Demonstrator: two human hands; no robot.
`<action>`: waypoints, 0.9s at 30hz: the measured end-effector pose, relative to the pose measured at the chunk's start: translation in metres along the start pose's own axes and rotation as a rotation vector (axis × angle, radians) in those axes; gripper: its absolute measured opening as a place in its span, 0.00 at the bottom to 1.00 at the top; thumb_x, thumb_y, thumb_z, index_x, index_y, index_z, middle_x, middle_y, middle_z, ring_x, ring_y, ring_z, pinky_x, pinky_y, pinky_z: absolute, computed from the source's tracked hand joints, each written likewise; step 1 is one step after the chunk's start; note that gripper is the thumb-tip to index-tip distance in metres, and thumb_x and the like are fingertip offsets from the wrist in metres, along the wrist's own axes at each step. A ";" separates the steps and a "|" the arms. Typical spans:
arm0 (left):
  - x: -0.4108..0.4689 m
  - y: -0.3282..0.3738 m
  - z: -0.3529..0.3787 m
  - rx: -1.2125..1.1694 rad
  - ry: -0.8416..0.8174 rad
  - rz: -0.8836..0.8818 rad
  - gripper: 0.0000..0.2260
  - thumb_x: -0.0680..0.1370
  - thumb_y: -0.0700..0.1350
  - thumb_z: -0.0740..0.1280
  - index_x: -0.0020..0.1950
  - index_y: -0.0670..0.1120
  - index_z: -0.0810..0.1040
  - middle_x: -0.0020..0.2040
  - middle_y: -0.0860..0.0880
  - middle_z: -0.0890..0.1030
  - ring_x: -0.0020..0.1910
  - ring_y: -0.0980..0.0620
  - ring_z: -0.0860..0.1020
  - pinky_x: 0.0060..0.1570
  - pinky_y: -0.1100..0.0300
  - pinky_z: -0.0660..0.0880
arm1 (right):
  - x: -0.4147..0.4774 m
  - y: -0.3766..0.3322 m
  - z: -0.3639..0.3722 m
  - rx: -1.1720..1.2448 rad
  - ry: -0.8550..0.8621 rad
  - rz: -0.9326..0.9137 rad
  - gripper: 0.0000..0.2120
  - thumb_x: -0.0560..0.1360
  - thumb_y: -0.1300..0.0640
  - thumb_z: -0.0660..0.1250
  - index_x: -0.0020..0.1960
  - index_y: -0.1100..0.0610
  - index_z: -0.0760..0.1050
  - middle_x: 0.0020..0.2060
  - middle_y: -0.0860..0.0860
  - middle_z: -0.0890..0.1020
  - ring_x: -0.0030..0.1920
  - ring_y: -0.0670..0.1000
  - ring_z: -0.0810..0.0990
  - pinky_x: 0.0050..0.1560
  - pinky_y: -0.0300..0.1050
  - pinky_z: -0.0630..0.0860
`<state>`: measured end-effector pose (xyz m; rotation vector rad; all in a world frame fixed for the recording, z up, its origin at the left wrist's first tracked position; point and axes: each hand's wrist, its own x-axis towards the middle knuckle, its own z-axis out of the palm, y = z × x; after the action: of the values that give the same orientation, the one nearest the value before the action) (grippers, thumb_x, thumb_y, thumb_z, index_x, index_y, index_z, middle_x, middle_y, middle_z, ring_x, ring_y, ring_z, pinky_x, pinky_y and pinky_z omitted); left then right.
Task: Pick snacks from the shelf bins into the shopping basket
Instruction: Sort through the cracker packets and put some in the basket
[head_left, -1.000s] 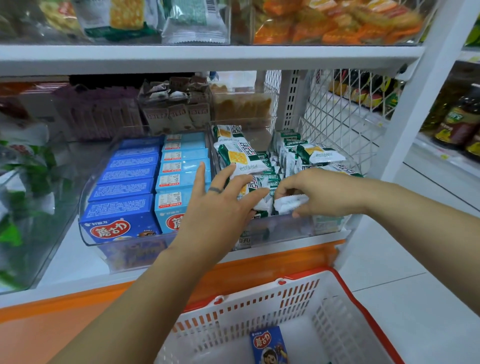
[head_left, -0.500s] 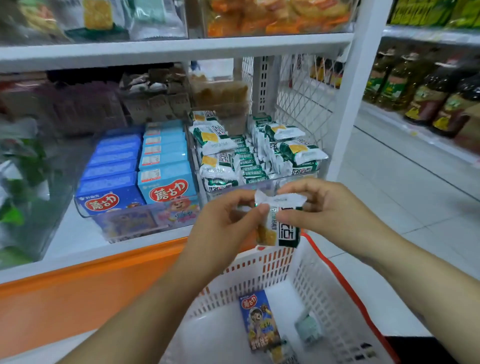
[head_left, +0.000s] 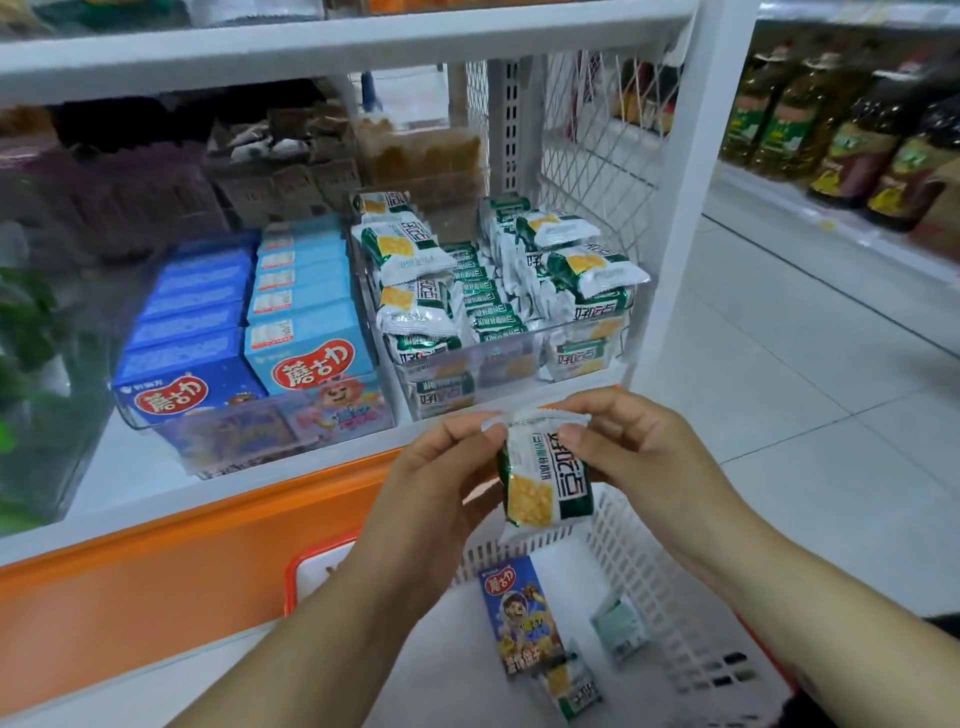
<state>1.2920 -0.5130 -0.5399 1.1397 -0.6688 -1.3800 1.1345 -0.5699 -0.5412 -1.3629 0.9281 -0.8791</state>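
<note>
A green-and-white cracker packet hangs upright above the white shopping basket. My left hand pinches its top left corner and my right hand pinches its top right corner. On the shelf behind, a clear bin holds several of the same cracker packets. In the basket lie a blue snack box, another cracker packet and a small pale green packet.
A clear bin to the left holds blue and light-blue snack boxes. The shelf has an orange front strip and a white post on its right. Oil bottles line a far shelf beyond the tiled aisle.
Both hands drew a cracker packet out of the bin and brought it down and toward me, over the basket. The view has tilted lower and to the right.
</note>
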 end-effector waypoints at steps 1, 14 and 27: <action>0.001 0.000 0.000 0.007 0.006 -0.014 0.05 0.68 0.45 0.67 0.33 0.49 0.81 0.41 0.45 0.84 0.39 0.51 0.81 0.42 0.58 0.76 | 0.001 0.000 0.001 0.006 0.008 0.006 0.08 0.75 0.64 0.65 0.48 0.53 0.79 0.39 0.50 0.86 0.40 0.47 0.84 0.40 0.39 0.78; 0.006 0.000 -0.016 0.055 0.001 -0.267 0.19 0.72 0.49 0.68 0.60 0.42 0.79 0.54 0.45 0.84 0.51 0.47 0.82 0.51 0.52 0.80 | -0.003 -0.001 -0.003 0.280 -0.117 0.429 0.15 0.62 0.58 0.71 0.48 0.60 0.80 0.39 0.56 0.85 0.32 0.48 0.82 0.30 0.35 0.77; 0.003 -0.001 -0.015 0.255 0.015 -0.032 0.13 0.64 0.41 0.72 0.47 0.43 0.80 0.40 0.46 0.83 0.43 0.47 0.84 0.51 0.53 0.78 | 0.001 -0.001 -0.009 0.307 -0.086 0.467 0.17 0.62 0.56 0.71 0.50 0.62 0.80 0.42 0.56 0.85 0.36 0.49 0.84 0.34 0.36 0.79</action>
<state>1.3057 -0.5120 -0.5472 1.3649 -0.8364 -1.3379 1.1267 -0.5742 -0.5401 -0.8642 0.9483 -0.5693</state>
